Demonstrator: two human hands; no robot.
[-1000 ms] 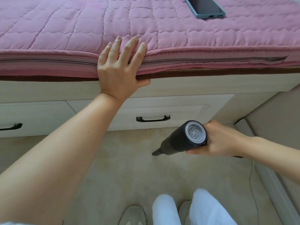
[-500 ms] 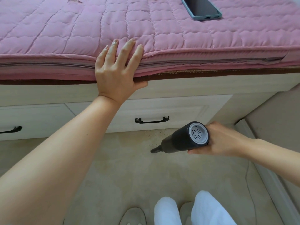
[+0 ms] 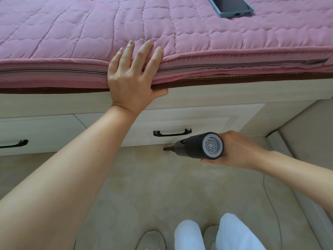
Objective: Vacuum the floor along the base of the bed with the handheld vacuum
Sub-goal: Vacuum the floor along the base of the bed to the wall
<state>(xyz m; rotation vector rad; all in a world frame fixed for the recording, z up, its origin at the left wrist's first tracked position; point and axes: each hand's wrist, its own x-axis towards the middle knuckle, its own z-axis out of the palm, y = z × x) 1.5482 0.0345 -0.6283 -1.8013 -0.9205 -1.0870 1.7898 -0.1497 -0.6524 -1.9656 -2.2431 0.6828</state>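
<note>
The right hand [image 3: 237, 150] grips the vacuum [image 3: 200, 146], its nozzle ahead of the grip at the floor [image 3: 144, 186] under a drawer [image 3: 207, 120] of the bed [image 3: 234, 94]. Specks lie below it. The left hand [image 3: 131, 82] rests flat, fingers straight, on the mattress [image 3: 216, 42] edge.

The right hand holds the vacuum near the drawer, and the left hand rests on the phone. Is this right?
Not quite. The left hand rests on the mattress edge, not the phone, as the head view shows. The right hand does hold the vacuum near the drawer.
</note>
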